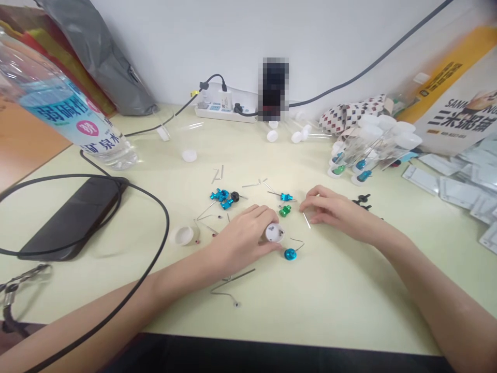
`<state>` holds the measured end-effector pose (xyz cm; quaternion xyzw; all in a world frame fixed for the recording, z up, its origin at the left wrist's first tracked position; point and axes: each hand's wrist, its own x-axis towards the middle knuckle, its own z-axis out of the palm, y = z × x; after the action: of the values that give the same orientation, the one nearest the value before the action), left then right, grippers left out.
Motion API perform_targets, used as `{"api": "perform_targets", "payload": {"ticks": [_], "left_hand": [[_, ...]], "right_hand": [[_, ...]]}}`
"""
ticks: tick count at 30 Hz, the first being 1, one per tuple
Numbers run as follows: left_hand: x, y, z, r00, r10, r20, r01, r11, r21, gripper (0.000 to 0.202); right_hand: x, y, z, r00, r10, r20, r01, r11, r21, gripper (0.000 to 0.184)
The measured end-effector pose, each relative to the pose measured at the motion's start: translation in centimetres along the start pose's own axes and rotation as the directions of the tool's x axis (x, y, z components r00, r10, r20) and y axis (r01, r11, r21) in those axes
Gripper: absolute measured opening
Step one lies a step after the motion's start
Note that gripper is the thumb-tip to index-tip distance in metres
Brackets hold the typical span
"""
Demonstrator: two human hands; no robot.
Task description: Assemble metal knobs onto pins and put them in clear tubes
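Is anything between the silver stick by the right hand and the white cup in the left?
Nothing visible blocks the straight path from the silver stick to the white cup. The green piece sits beyond that path, and the round blue piece lies nearer you.

On the pale surface (330,300), the left hand (243,235) has a small white cup (275,232) in its grip, dark bits inside. To the right, the right hand (336,210) has its fingertips at a thin silver pin (306,220); contact is unclear. A blue fitting (290,254) lies just nearer than the cup, a green fitting (284,211) just farther. White-capped tubes (404,140) stand far right; a water bottle (73,111) stands far left.
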<state>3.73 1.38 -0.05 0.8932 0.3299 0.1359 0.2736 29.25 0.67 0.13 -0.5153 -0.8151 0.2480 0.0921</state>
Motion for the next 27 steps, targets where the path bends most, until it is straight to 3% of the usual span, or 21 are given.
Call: {"api": "perform_targets", "payload": {"ticks": [5,8,12,16,18,21,24,27], "left_hand": [[0.1,0.2,-0.2,0.996,-0.083,0.012,0.084,0.987,-0.134,0.014],[0.1,0.0,-0.2,0.995,-0.098,-0.011,0.094,0.976,-0.196,0.014],[0.2,-0.4,0.1,0.992,-0.123,-0.041,0.109,0.963,-0.247,0.017],[0.3,-0.6,0.2,0.991,-0.122,-0.056,0.102,0.956,-0.274,0.020],[0.3,-0.5,0.2,0.991,-0.117,-0.059,0.097,0.957,-0.274,0.022],[0.3,-0.4,0.2,0.992,-0.111,-0.053,0.092,0.957,-0.273,0.024],[0.2,-0.2,0.1,0.993,-0.114,-0.027,0.102,0.954,-0.281,0.025],[0.2,-0.2,0.1,0.993,-0.116,0.005,0.112,0.951,-0.288,0.027]], "right_hand": [[0.5,1.1,-0.1,1.000,-0.028,-0.006,0.028,0.999,-0.027,0.011],[0.2,0.4,0.1,0.997,-0.050,-0.052,0.041,0.984,-0.171,0.013],[-0.6,-1.5,0.6,0.991,-0.124,-0.050,0.075,0.826,-0.559,0.018],[-0.8,-2.4,0.7,0.971,-0.240,-0.003,0.174,0.711,-0.681,0.025],[-0.8,-2.5,0.7,0.966,-0.259,-0.012,0.184,0.719,-0.670,0.024],[-0.7,-2.7,0.9,0.974,-0.210,-0.090,0.121,0.810,-0.574,0.016],[-0.6,-3.2,1.5,0.977,-0.175,-0.125,0.118,0.923,-0.365,0.012],[-0.4,-3.8,2.2,0.967,-0.214,-0.141,0.196,0.971,-0.134,0.018]]}}
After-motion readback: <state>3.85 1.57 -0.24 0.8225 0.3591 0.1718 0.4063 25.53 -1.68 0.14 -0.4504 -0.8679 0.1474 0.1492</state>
